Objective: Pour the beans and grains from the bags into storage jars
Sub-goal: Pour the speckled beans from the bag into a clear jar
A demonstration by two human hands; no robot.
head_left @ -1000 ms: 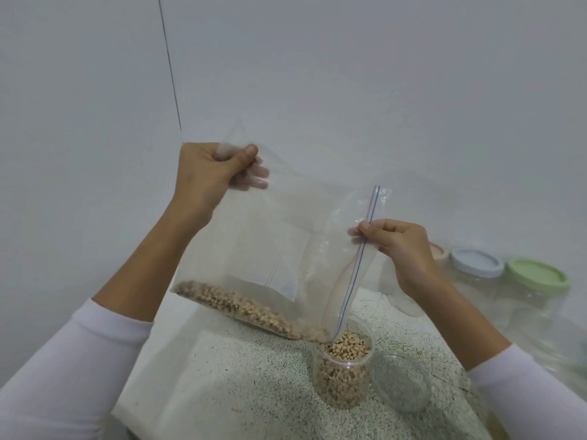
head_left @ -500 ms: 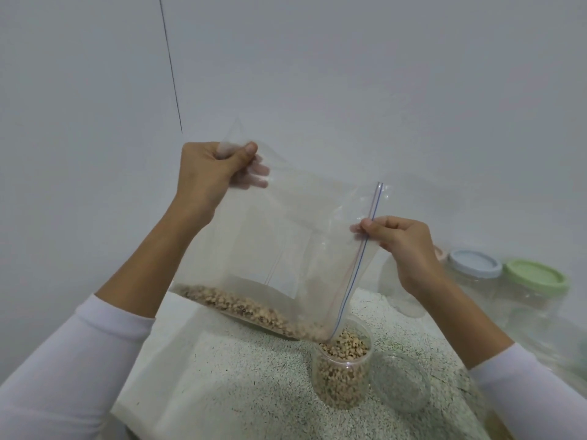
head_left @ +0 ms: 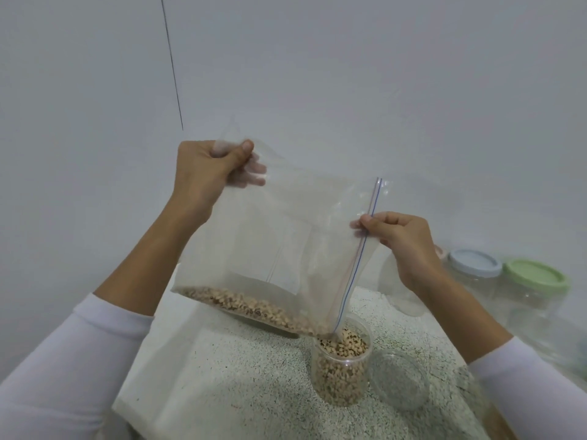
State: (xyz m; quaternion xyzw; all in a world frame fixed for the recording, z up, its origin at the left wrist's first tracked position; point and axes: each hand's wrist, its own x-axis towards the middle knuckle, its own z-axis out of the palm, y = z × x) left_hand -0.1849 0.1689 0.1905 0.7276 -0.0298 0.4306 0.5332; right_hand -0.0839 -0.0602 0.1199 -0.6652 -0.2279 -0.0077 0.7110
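Clear round plastic lid: lying on the speckled white countertop, below the right hand. Small clear plastic jar: just beside the lid, nearly full of pale black-eyed beans. Clear zip-top plastic bag: tilted, mouth corner over the jar, beans along its low edge. Right hand: pinching the zip edge. Left hand: gripping the bag's raised bottom corner. Blue-lidded clear jar, green-lidded clear jar: beyond the right hand.

Clear plastics on speckled stone

The bag is thin glossy film; the jar is clear smooth plastic; the tabletop looks matt, speckled, stone-like.
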